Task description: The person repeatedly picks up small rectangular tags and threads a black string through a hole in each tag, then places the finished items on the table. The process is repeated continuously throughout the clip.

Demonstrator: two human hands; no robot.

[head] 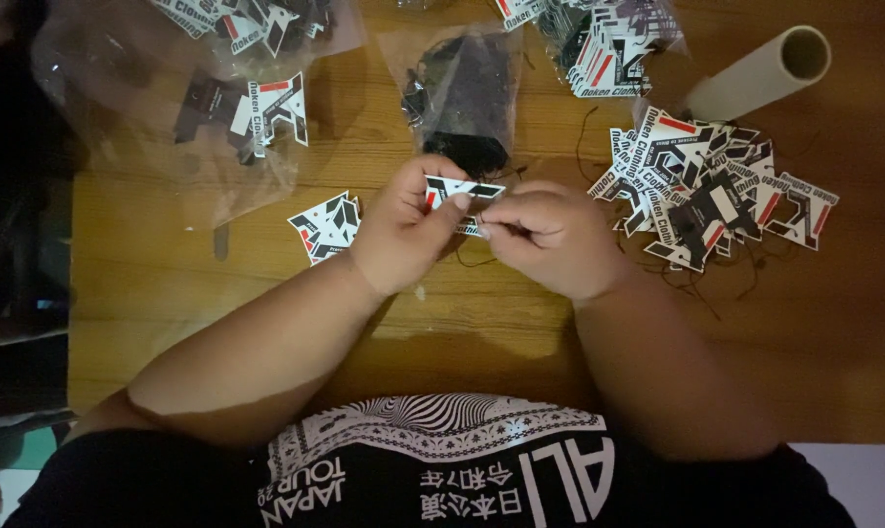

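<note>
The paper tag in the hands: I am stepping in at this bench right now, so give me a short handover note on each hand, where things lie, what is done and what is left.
Left hand: grip shut on one black, white and red paper tag, held above the wooden table.
Right hand: fingers pinched at the tag's edge, apparently on a thin dark string; too small to be sure.
Done, by the look of it: a pile of tags with strings on the right.
Left: a small stack of tags beside the left hand, more in the clear bags, and a bag of dark strings behind the hands.
</note>
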